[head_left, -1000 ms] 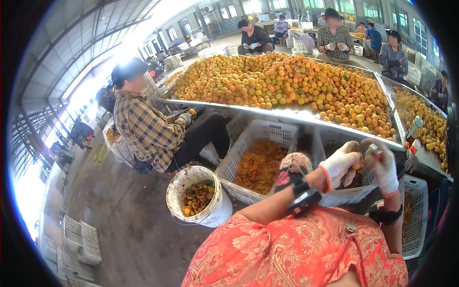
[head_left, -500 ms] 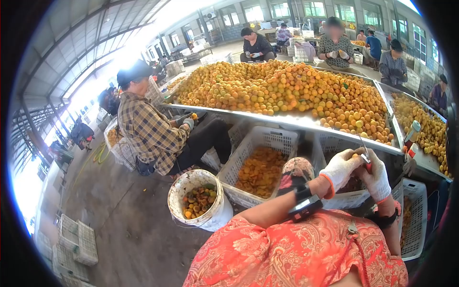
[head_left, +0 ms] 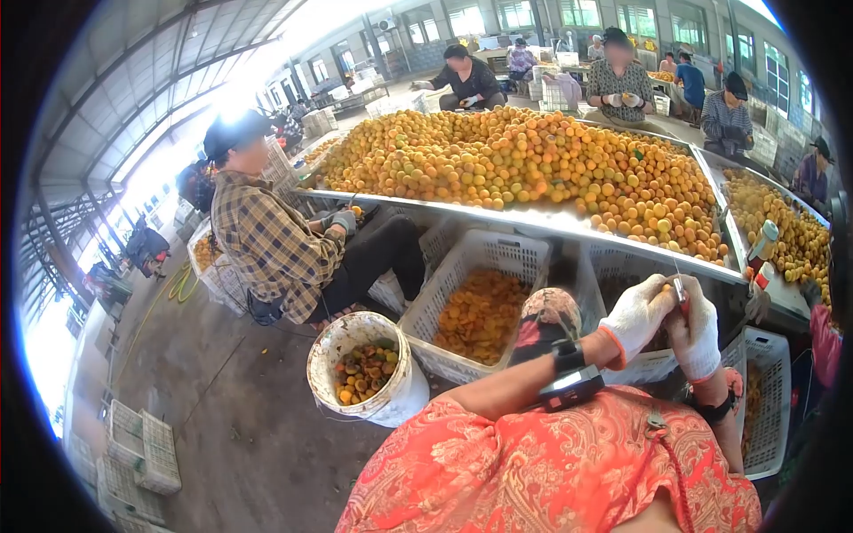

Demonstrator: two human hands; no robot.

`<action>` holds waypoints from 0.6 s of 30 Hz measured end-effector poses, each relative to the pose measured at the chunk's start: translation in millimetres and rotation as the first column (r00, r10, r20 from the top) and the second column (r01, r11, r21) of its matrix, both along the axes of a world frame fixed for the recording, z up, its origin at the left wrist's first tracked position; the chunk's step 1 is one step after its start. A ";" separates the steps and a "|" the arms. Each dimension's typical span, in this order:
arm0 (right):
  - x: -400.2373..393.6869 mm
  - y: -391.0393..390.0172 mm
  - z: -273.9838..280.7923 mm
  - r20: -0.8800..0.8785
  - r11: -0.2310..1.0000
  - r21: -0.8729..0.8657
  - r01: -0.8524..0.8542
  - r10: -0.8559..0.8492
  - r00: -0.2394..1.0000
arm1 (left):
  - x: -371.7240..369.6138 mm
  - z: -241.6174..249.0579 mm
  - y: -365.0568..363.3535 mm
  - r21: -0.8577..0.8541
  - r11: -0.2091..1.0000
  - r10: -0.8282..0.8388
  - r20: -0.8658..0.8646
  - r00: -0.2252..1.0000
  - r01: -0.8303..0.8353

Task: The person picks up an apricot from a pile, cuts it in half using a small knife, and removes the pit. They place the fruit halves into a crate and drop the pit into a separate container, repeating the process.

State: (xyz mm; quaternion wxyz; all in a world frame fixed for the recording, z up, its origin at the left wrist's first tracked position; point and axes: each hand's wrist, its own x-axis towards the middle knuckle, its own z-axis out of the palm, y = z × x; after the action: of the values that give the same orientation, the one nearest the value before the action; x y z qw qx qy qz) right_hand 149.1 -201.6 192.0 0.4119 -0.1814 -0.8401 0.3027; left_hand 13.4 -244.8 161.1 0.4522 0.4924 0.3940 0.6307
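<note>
My left hand [head_left: 638, 318], in a white knit glove with an orange cuff, is closed on a small orange fruit that looks like an apricot [head_left: 667, 288]; most of it is hidden by the fingers. Close against it, my right hand [head_left: 696, 333], gloved too, is wrapped around a small knife [head_left: 683, 297] with a reddish handle. Its thin blade points up, beside the fruit. Both hands are above my lap, in front of the metal edge of a table [head_left: 613, 233] heaped with apricots [head_left: 498, 164].
Below the table stand white plastic crates, one holding cut fruit [head_left: 480, 318]. A white bucket [head_left: 404, 391] of dark and orange fruit pieces is left of my knees. A co-worker in a plaid shirt [head_left: 275, 244] sits at left; others sit beyond the table. Another crate [head_left: 769, 404] stands at right.
My hands stay together with fruit and knife, shifting only slightly. The view has moved a little. A co-worker across the table has stretched an arm out sideways. A pink sleeve has appeared at far right.
</note>
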 end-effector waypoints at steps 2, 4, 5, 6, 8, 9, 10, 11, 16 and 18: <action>-4.1 1.5 -1.7 -0.039 0.978 0.190 0.089 -0.083 0.996 | 4.2 -3.7 4.6 0.077 0.997 -0.033 0.158 0.987 0.021; -3.9 1.4 -0.2 -0.038 0.984 0.155 0.087 -0.082 0.996 | 5.3 -6.3 10.2 0.080 0.997 -0.033 0.182 0.983 0.019; -2.8 5.2 -2.2 -0.033 0.993 0.095 0.065 -0.062 0.998 | 4.7 -2.2 9.6 0.086 0.996 -0.032 0.206 0.978 0.015; -2.0 9.4 -4.2 -0.028 0.998 0.036 0.043 -0.042 0.999 | 1.9 2.2 6.9 0.086 0.996 -0.032 0.205 0.978 0.014; -4.2 20.2 -14.6 -0.062 0.998 -0.050 0.040 -0.043 0.997 | -4.5 24.6 -9.2 -0.176 0.977 -0.072 0.264 0.962 0.122; -5.2 22.5 -19.6 -0.092 0.990 -0.138 0.035 -0.048 0.995 | -6.0 10.6 1.3 -0.182 0.976 -0.070 0.266 0.961 0.122; -6.1 21.8 -17.9 -0.090 0.989 -0.144 0.037 -0.050 0.995 | -7.5 -12.9 20.6 -0.096 0.991 -0.061 0.263 0.963 0.089; -7.1 20.5 -13.6 -0.249 0.903 -0.420 -0.093 -0.016 0.968 | -6.7 -14.8 24.3 -0.008 0.998 -0.052 0.262 0.964 0.056; -24.7 50.5 -35.9 -0.438 0.634 -0.737 -0.235 -0.182 0.880 | -1.3 0.4 17.1 0.107 0.972 0.234 -0.382 0.894 -0.209; -22.1 55.5 -33.0 -0.390 0.642 -0.739 -0.204 -0.160 0.907 | 0.1 3.4 17.1 0.052 0.968 0.247 -0.350 0.904 -0.244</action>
State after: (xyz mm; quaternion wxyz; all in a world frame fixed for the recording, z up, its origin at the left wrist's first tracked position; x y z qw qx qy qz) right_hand 127.0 -146.1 158.9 0.4630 -0.2582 -0.5249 0.6659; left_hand 13.5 -227.7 164.4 0.2894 0.5457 0.5255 0.5851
